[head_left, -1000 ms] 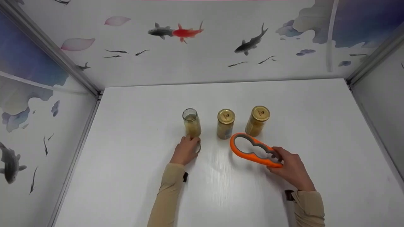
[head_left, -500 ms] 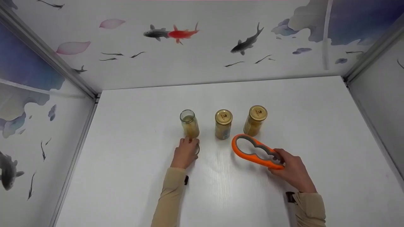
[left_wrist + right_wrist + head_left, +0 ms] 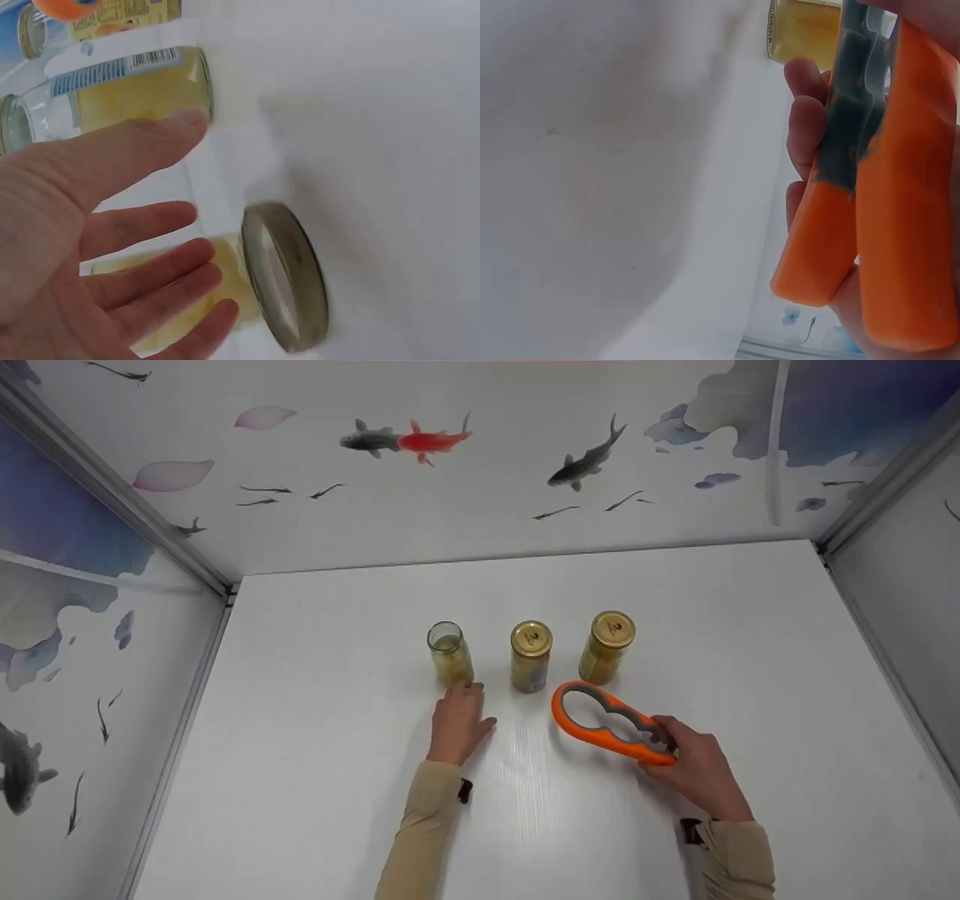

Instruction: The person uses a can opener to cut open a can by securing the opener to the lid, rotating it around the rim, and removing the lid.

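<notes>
My left hand [image 3: 457,724] has its fingers spread, just in front of the uncapped glass jar [image 3: 451,660], which holds pale yellow contents. In the left wrist view, a gold metal lid [image 3: 307,277] sits just beyond the fingertips, its hollow side turned toward them. The hand hides this lid in the head view. My right hand [image 3: 697,761] grips one end of an orange and grey jar opener [image 3: 600,740], whose wide loop points left toward the jars. The right wrist view shows the opener's two orange handle ends beside curled fingers.
Two jars with gold lids stand to the right of the uncapped one: a middle jar [image 3: 530,671] and a right jar [image 3: 602,660], close behind the opener's loop. Printed panels border the white table [image 3: 315,780] at the back and sides.
My left hand has let go of the lid, opened its fingers and shifted slightly right. The right hand keeps the jar opener in nearly the same place.
</notes>
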`<state>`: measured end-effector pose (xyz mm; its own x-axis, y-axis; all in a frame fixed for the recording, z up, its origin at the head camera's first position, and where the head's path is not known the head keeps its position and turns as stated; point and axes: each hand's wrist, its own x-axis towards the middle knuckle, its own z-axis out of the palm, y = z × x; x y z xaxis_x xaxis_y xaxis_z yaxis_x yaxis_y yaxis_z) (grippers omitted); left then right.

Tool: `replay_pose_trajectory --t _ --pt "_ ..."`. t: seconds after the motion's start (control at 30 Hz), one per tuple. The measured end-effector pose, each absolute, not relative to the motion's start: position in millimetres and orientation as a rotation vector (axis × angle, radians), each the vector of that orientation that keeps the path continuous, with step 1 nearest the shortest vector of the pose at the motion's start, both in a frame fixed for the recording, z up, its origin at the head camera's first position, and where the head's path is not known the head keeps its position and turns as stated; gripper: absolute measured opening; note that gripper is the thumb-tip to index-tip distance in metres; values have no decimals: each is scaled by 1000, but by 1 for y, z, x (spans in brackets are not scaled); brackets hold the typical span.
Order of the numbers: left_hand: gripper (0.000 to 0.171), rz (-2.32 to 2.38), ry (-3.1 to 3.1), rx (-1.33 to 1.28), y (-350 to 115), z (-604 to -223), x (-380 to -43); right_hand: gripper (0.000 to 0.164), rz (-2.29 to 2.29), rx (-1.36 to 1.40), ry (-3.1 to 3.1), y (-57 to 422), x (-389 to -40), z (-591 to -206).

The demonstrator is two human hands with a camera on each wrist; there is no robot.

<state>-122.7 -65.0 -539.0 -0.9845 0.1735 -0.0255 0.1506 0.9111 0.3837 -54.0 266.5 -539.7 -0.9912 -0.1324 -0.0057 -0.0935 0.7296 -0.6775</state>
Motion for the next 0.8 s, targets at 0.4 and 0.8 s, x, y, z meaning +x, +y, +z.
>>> replay_pose_trajectory --t 0.4,0.8 --pt "55 1198 2814 218 -47 -549 -150 48 -1122 -172 2883 274 -48 -544" --pt "75 1588 2583 212 -30 -552 -170 48 -1088 -114 2881 278 -44 -549"
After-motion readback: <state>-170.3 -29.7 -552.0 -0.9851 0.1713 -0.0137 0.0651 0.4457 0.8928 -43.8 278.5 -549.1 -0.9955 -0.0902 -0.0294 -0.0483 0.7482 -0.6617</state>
